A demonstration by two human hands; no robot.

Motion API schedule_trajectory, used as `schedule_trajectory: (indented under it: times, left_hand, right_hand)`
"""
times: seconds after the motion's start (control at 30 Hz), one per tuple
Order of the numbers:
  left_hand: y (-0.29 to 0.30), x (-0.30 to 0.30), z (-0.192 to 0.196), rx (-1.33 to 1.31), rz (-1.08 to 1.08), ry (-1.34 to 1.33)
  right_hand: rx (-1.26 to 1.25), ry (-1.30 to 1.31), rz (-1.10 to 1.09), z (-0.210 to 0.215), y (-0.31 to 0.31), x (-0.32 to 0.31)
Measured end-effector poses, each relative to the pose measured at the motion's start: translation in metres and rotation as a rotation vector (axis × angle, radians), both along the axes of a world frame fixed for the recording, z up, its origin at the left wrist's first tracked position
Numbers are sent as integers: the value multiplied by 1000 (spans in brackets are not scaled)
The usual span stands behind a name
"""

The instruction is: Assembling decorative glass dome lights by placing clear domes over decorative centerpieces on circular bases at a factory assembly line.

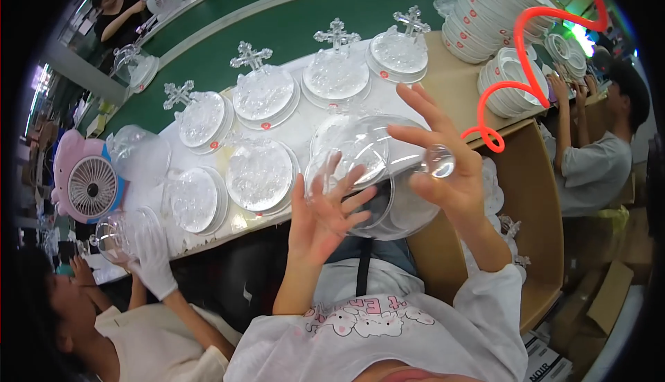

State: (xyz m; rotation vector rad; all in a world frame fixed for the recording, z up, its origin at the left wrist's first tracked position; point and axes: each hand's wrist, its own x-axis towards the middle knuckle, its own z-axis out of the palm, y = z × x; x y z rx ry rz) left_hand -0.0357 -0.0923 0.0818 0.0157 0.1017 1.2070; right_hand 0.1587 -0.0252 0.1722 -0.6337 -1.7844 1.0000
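Observation:
A clear plastic dome lid (405, 219) with a round clear knob (438, 161) is held in front of my body, tilted with the knob toward the right. My right hand (450, 153) grips it around the knob, thumb below and fingers above. Against its left side, my left hand (329, 205) is open with fingers spread; some fingertips show through the clear plastic, and I cannot tell whether they lie inside or outside it. Behind the dome sits a white round base (332, 132) with clear pieces, partly seen through it.
Several white bases (260, 174) with clear pieces stand on the table, the back ones with clear crosses (337, 34). Stacked white bases (485, 15) and a red coiled hose (519, 49) are right, above a cardboard box (530, 209). A pink fan (86, 178) and a gloved co-worker's hand (154, 268) are left.

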Motion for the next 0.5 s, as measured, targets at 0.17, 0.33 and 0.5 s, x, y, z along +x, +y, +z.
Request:
schedule_trajectory:
  times: [0.17,0.33,0.5]
  left_hand:
    - [1,-1,-9,13,96,-72]
    - [6,-4,-12,-77,144,-33]
    - [5,-2,-5,-101,152,-98]
  right_hand:
    - [205,-191,-142,9,8,4]
    - [246,-170,-216,14,9,12]
    - [270,-282,-251,23,11,19]
